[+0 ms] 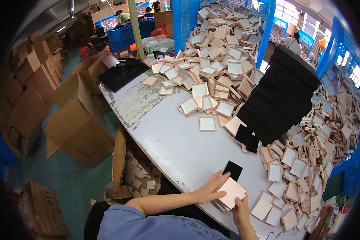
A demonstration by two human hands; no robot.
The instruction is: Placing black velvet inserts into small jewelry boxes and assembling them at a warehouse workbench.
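Near the table's front edge I hold a small stack of pale pink square cardboard box pieces between both hands. My left hand closes on the stack's left side, thumb along the near side and fingers at the far corner. The right hand grips its right side, thumb near the top piece. Just beyond the stack a flat black square piece lies on the table, partly covered by my left fingers and the stack. To the right of my right hand lie loose box pieces, pink and white.
A large heap of shallow box trays spills over the white table from the back, another lies along the right. Between them rests a tall black stack of sheets. Open cardboard cartons stand left. People work in the distance.
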